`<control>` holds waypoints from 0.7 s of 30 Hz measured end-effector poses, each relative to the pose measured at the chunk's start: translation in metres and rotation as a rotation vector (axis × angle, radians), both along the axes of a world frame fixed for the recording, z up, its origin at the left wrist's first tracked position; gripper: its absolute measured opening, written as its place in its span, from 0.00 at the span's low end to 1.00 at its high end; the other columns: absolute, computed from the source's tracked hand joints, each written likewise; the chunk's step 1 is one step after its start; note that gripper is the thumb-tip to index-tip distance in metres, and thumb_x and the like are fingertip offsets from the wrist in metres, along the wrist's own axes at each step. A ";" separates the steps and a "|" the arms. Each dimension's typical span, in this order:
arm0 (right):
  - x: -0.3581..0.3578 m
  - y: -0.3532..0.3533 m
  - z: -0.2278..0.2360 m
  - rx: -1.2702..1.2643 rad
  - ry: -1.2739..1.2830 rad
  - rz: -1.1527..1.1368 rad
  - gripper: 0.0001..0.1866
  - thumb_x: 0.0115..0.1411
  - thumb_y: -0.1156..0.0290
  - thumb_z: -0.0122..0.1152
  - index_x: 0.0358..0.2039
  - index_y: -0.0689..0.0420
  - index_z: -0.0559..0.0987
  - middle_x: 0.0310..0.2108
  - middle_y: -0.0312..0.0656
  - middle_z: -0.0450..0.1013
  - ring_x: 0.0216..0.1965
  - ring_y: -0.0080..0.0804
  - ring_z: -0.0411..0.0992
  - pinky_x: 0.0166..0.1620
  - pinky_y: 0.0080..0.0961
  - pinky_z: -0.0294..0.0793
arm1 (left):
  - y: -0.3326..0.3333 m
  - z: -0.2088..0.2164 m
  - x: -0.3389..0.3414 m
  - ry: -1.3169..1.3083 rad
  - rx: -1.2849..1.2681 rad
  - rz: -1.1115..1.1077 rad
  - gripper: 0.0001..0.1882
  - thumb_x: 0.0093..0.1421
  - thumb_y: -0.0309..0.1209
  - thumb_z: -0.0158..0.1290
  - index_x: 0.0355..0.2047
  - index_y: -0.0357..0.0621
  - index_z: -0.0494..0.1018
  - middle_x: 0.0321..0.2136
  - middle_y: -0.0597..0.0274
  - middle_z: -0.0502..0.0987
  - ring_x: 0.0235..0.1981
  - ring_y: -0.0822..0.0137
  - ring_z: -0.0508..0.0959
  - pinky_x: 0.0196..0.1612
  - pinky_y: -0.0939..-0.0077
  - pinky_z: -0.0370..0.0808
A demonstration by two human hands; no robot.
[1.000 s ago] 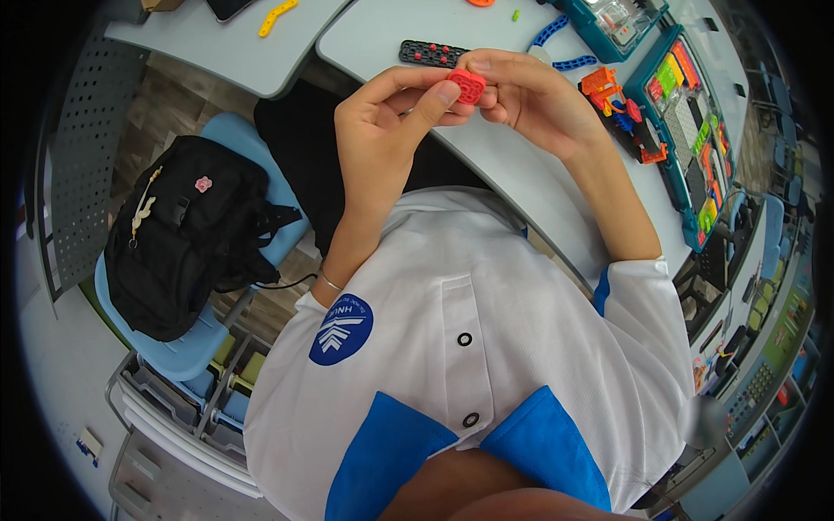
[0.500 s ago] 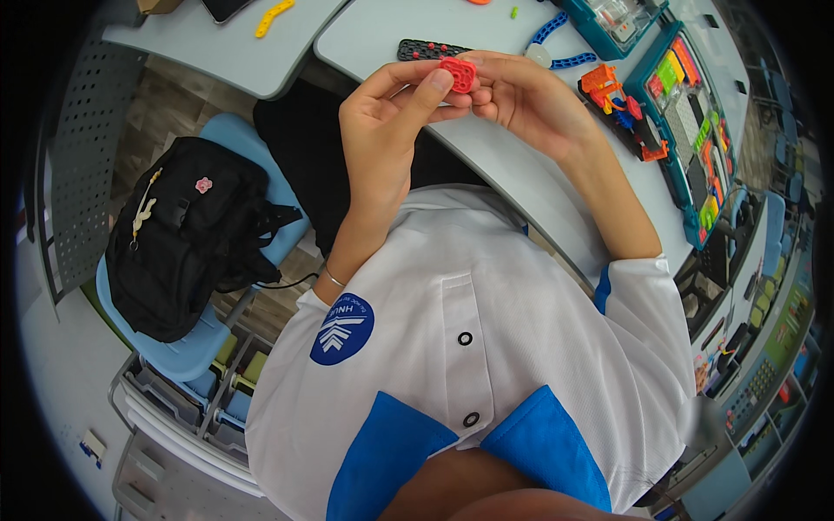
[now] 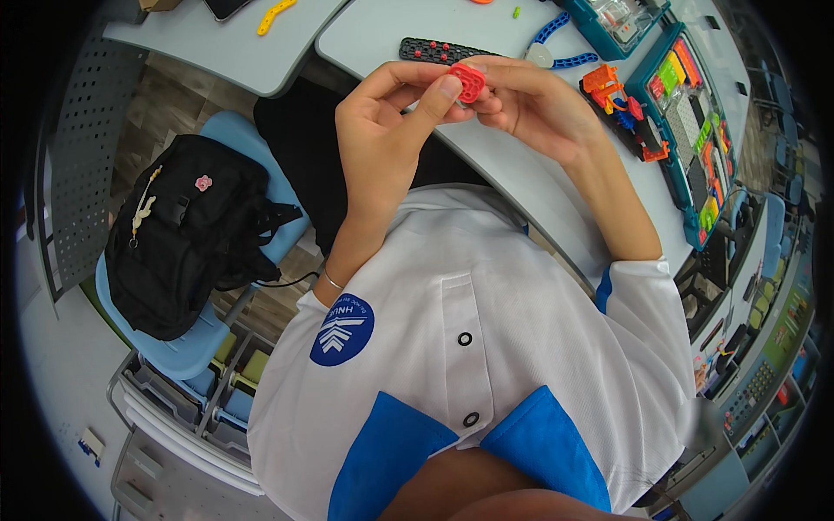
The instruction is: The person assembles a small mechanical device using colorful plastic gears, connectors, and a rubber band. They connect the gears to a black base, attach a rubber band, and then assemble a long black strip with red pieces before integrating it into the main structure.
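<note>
A small red plastic building piece (image 3: pixel 472 84) with raised ridges is pinched between my hands above the table's near edge. The thumb and fingers of my left hand (image 3: pixel 387 122) press on its left side. From the other side, the fingertips of my right hand (image 3: pixel 547 113) close on the piece, partly hidden behind it. Just beyond my hands lies a black perforated plate (image 3: pixel 426 49) with several red pegs in it. Blue curved beams (image 3: pixel 549 29) with a pale round part lie to the right of that plate.
An orange, blue and black built model (image 3: pixel 612 91) stands on the right of the white table (image 3: pixel 539 182). Beside it lies an open teal case (image 3: pixel 692 213) of coloured parts. A yellow beam (image 3: pixel 276 16) rests on the left table. A black backpack (image 3: pixel 187 234) sits on a blue chair.
The red piece has shifted slightly right and down and turned a little between my fingers. Both hands moved slightly with it, keeping their grip.
</note>
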State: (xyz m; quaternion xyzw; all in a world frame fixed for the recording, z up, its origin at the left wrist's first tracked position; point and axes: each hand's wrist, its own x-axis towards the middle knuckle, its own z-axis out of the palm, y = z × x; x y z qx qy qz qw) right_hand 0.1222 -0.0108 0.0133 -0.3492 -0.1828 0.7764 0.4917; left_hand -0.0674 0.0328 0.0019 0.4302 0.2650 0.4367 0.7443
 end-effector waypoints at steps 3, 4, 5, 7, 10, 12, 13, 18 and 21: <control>0.005 0.000 0.002 0.032 -0.037 0.050 0.12 0.69 0.68 0.56 0.45 0.63 0.81 0.31 0.33 0.75 0.30 0.15 0.72 0.36 0.15 0.75 | 0.002 -0.004 -0.001 0.009 0.045 -0.016 0.11 0.62 0.24 0.62 0.41 0.27 0.77 0.34 0.49 0.82 0.32 0.67 0.84 0.40 0.75 0.83; 0.006 -0.001 0.000 0.034 -0.052 0.048 0.13 0.69 0.67 0.56 0.45 0.63 0.81 0.31 0.33 0.75 0.30 0.15 0.72 0.36 0.16 0.75 | 0.003 -0.004 -0.001 0.014 0.044 -0.021 0.11 0.62 0.24 0.62 0.41 0.27 0.77 0.34 0.49 0.82 0.32 0.67 0.84 0.40 0.75 0.83; 0.006 -0.001 -0.001 0.035 -0.066 0.046 0.14 0.69 0.66 0.56 0.46 0.63 0.81 0.31 0.33 0.75 0.30 0.16 0.72 0.35 0.16 0.75 | 0.003 -0.004 -0.001 0.019 0.042 -0.025 0.11 0.62 0.24 0.62 0.41 0.27 0.77 0.34 0.49 0.82 0.33 0.67 0.84 0.40 0.75 0.83; -0.001 -0.002 0.005 0.067 -0.309 0.011 0.16 0.70 0.64 0.56 0.47 0.64 0.81 0.32 0.34 0.76 0.31 0.17 0.73 0.35 0.18 0.76 | 0.005 -0.005 -0.002 0.034 0.030 -0.021 0.11 0.62 0.24 0.61 0.41 0.27 0.77 0.34 0.49 0.82 0.33 0.67 0.84 0.40 0.76 0.83; -0.009 -0.002 0.014 0.214 -0.615 -0.029 0.18 0.70 0.61 0.56 0.48 0.64 0.81 0.33 0.36 0.76 0.33 0.20 0.73 0.35 0.21 0.78 | 0.007 -0.010 -0.004 0.037 0.008 0.002 0.11 0.63 0.24 0.61 0.41 0.27 0.77 0.35 0.49 0.82 0.34 0.67 0.84 0.40 0.76 0.84; -0.016 -0.004 0.021 0.320 -0.767 -0.048 0.19 0.70 0.60 0.56 0.48 0.64 0.81 0.33 0.37 0.76 0.34 0.21 0.74 0.35 0.22 0.78 | 0.004 -0.013 -0.006 0.011 0.005 0.017 0.11 0.63 0.24 0.61 0.42 0.27 0.76 0.35 0.50 0.82 0.34 0.67 0.84 0.40 0.76 0.84; -0.022 -0.008 0.026 0.360 -0.827 -0.056 0.20 0.71 0.59 0.55 0.48 0.64 0.80 0.34 0.38 0.76 0.34 0.21 0.74 0.35 0.23 0.79 | 0.002 -0.011 -0.006 0.002 0.007 0.014 0.11 0.63 0.24 0.61 0.41 0.28 0.76 0.35 0.50 0.82 0.33 0.67 0.84 0.40 0.76 0.83; -0.024 -0.018 0.034 0.366 -0.973 0.101 0.21 0.72 0.58 0.54 0.49 0.65 0.80 0.35 0.40 0.76 0.33 0.24 0.75 0.35 0.22 0.78 | -0.005 -0.005 -0.013 -0.005 0.021 -0.044 0.10 0.64 0.25 0.60 0.41 0.28 0.76 0.36 0.51 0.82 0.33 0.69 0.83 0.39 0.76 0.83; -0.026 -0.016 0.028 0.362 -0.939 0.085 0.18 0.70 0.61 0.56 0.49 0.64 0.80 0.35 0.39 0.77 0.34 0.24 0.76 0.35 0.21 0.77 | -0.006 -0.009 -0.016 -0.022 -0.014 -0.060 0.09 0.64 0.25 0.60 0.40 0.29 0.76 0.36 0.51 0.82 0.32 0.69 0.83 0.39 0.76 0.83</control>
